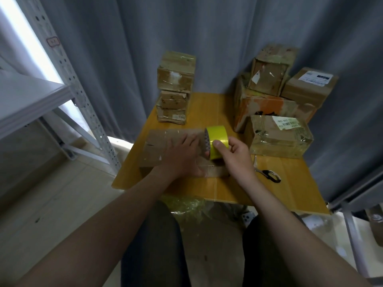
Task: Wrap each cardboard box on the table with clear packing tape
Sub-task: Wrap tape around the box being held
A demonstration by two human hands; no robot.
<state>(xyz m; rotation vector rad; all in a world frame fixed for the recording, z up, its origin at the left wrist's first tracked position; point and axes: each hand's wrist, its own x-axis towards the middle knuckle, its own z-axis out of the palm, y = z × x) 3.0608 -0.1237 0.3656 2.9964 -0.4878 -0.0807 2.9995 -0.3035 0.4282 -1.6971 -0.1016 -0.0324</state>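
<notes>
Cardboard lies under the person's hands: the flat box [163,146] being wrapped sits on the near left part of the bench [290,183], close enough that both arms reach it easily. The left hand [182,156] rests on its top with the fingers straight. I think it presses the box down so it does not slide when tape is pulled. The right hand [236,154] grips the tape roll [217,135], thumb over the yellowish outer face. It holds the roll upright at the right end of the box, from where a strip could run along the top. Scissors [269,175] lie just right of this hand, probably kept there for cutting. Other boxes wait at the back: a stack [176,88] on the left and a pile [269,96] on the right.
</notes>
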